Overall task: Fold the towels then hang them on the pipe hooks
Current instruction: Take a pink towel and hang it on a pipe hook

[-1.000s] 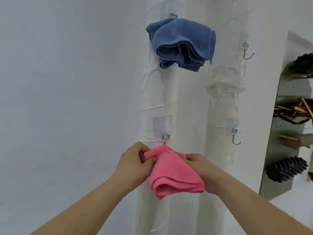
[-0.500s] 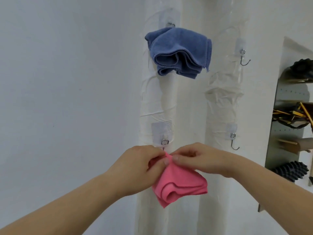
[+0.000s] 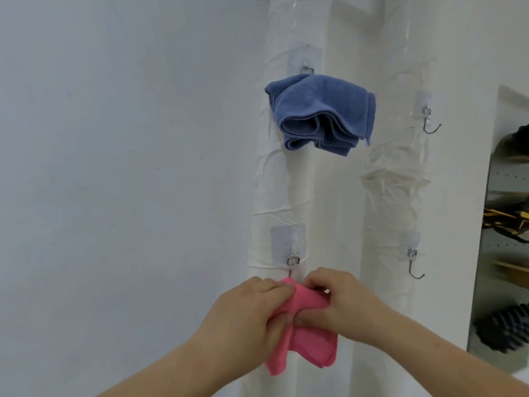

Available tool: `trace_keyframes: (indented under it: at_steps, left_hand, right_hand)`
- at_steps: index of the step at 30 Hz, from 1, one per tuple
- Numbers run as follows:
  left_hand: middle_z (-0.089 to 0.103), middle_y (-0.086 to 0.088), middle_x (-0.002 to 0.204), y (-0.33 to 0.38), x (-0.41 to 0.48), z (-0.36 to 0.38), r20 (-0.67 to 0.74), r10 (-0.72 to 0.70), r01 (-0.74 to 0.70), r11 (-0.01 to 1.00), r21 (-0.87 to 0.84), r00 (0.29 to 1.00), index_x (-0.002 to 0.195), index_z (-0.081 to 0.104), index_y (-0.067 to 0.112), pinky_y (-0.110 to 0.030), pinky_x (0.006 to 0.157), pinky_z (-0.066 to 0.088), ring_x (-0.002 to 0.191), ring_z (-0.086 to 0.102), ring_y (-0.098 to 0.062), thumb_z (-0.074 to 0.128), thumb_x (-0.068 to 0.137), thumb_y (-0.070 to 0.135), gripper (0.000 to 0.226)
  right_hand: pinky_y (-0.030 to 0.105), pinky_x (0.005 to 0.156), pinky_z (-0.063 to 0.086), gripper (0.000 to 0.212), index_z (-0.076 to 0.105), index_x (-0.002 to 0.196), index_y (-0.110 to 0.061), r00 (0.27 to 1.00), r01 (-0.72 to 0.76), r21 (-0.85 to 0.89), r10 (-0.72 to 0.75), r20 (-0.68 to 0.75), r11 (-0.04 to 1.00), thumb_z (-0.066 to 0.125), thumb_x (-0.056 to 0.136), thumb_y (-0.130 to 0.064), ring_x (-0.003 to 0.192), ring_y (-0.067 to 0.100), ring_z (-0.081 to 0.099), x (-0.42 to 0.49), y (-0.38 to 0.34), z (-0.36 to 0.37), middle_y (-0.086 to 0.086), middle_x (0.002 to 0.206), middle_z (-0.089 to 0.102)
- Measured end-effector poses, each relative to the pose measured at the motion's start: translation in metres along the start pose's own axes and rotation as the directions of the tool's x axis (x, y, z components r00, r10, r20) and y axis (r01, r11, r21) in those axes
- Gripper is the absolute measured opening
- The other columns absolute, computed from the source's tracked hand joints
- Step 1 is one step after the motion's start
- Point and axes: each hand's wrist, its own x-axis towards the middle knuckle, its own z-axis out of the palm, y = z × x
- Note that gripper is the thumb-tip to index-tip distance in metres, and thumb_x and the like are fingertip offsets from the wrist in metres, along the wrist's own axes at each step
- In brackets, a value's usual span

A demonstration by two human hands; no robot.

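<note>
Both hands, left (image 3: 243, 316) and right (image 3: 340, 308), pinched the folded pink towel (image 3: 303, 345) just below the lower hook (image 3: 292, 260) at six o'clock; the blue towel (image 3: 320, 113) hung at twelve.

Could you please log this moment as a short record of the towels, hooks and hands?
blue towel: folded, hangs from the top hook of the left pipe
pink towel: folded, held up at the lower hook of the left pipe; cannot tell if hooked
left hand: grips pink towel
right hand: pinches pink towel near its top
upper right hook: bare
lower right hook: bare
</note>
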Motion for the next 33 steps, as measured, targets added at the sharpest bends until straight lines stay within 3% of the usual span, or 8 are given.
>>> trace_keyframes:
  at_steps: [2,6,11,15,21,27,31,33]
  left_hand:
    - [0.068,0.019,0.122,-0.001,-0.001,-0.003,0.007,0.006,-0.006,0.999,-0.034,1.000,0.130,0.062,0.035,-0.030,0.089,0.054,0.105,0.062,-0.008,0.043,0.097,0.044,0.039]
    - [0.069,0.018,0.124,0.000,-0.001,-0.001,-0.011,0.004,-0.005,0.998,-0.068,1.000,0.127,0.068,0.032,-0.027,0.091,0.054,0.105,0.064,-0.006,0.049,0.098,0.038,0.035]
    - [0.073,0.019,0.111,-0.003,-0.001,0.007,-0.079,-0.023,0.018,0.998,-0.065,0.997,0.111,0.074,0.033,-0.029,0.077,0.059,0.093,0.068,-0.008,0.061,0.086,0.036,0.027]
    - [0.073,0.018,0.100,-0.002,-0.001,0.012,-0.126,-0.046,0.036,0.996,-0.083,0.991,0.105,0.074,0.034,-0.030,0.070,0.058,0.084,0.067,-0.009,0.063,0.084,0.035,0.023]
    - [0.074,0.022,0.108,-0.001,-0.011,0.015,-0.157,-0.181,0.143,0.964,-0.225,0.971,0.119,0.073,0.036,-0.023,0.085,0.056,0.095,0.066,0.003,0.064,0.086,0.038,0.034]
    - [0.076,0.016,0.109,0.008,0.000,-0.017,0.068,-0.193,0.204,0.947,-0.249,0.979,0.124,0.069,0.034,-0.032,0.090,0.055,0.098,0.068,-0.002,0.059,0.091,0.039,0.035]
    - [0.075,0.010,0.101,0.015,0.001,-0.032,0.036,-0.177,0.180,0.966,-0.185,0.984,0.108,0.072,0.024,-0.036,0.089,0.053,0.096,0.066,-0.010,0.054,0.091,0.041,0.030]
    - [0.073,0.016,0.104,0.014,-0.002,-0.036,0.019,-0.191,0.191,0.963,-0.188,0.981,0.112,0.072,0.030,-0.029,0.092,0.051,0.100,0.064,-0.004,0.058,0.096,0.039,0.023]
  right_hand:
    - [0.033,0.086,0.056,0.033,0.074,0.100,-0.030,0.994,0.002,0.025,-0.005,0.107,1.000,0.078,0.075,-0.051,0.091,0.007,0.068,-0.004,-0.002,-0.009,-0.007,0.097,0.074]
    - [0.020,0.101,0.052,0.030,0.068,0.127,-0.033,0.962,-0.051,0.200,-0.006,0.273,0.978,0.068,0.098,-0.031,0.113,-0.004,0.067,-0.007,-0.002,-0.024,-0.017,0.119,0.075]
    - [0.026,0.090,0.058,0.031,0.069,0.114,-0.038,0.993,-0.048,0.164,0.029,0.117,0.985,0.077,0.088,-0.024,0.095,0.003,0.073,-0.003,0.005,-0.011,-0.011,0.102,0.078]
    - [0.024,0.091,0.057,0.034,0.075,0.110,-0.032,1.000,-0.008,0.233,0.007,0.005,0.973,0.081,0.082,-0.013,0.097,0.002,0.073,-0.004,0.010,0.003,-0.015,0.102,0.079]
    - [0.036,0.098,0.058,0.035,0.073,0.118,-0.028,0.996,-0.035,0.420,0.067,-0.060,0.907,0.076,0.090,-0.008,0.106,0.010,0.074,-0.020,0.008,0.020,-0.007,0.110,0.079]
    - [0.029,0.094,0.057,0.035,0.069,0.124,-0.036,0.999,-0.053,0.212,0.054,0.000,0.976,0.074,0.091,-0.028,0.100,0.002,0.070,-0.021,-0.009,0.001,-0.013,0.111,0.076]
    - [0.021,0.106,0.049,0.049,0.062,0.138,-0.031,0.995,-0.095,0.144,0.095,0.010,0.985,0.073,0.090,-0.030,0.118,-0.002,0.063,-0.020,-0.017,-0.016,-0.015,0.132,0.066]
    - [0.006,0.098,0.041,0.049,0.062,0.139,-0.030,0.993,-0.110,0.129,0.113,-0.017,0.985,0.071,0.091,-0.031,0.123,-0.001,0.059,-0.020,-0.021,-0.022,-0.014,0.136,0.063]
